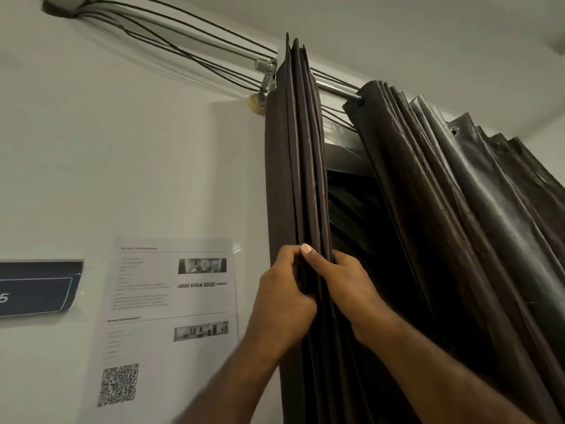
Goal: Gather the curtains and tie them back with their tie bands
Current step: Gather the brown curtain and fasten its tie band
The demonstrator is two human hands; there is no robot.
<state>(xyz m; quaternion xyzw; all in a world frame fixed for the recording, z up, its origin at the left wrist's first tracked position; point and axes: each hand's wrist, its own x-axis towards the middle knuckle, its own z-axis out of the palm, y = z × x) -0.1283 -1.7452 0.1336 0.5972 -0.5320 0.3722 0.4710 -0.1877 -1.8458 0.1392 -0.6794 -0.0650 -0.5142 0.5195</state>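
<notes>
**Head view.** Centre of frame: my left hand [284, 293] curls round the outer folds of the left curtain [295, 154]. This curtain hangs in tight pleats from the rod [334, 87] at upper centre. My right hand [348, 289] grips the same bundle from the other side, with the thumb across the front and the fingers behind the folds. Right of frame: the right curtain [458, 203] is loosely bunched, with a dark gap between the two. Lower left: a printed sheet [171, 301] and a dark sign [36, 290] are on the wall [122, 148].
</notes>
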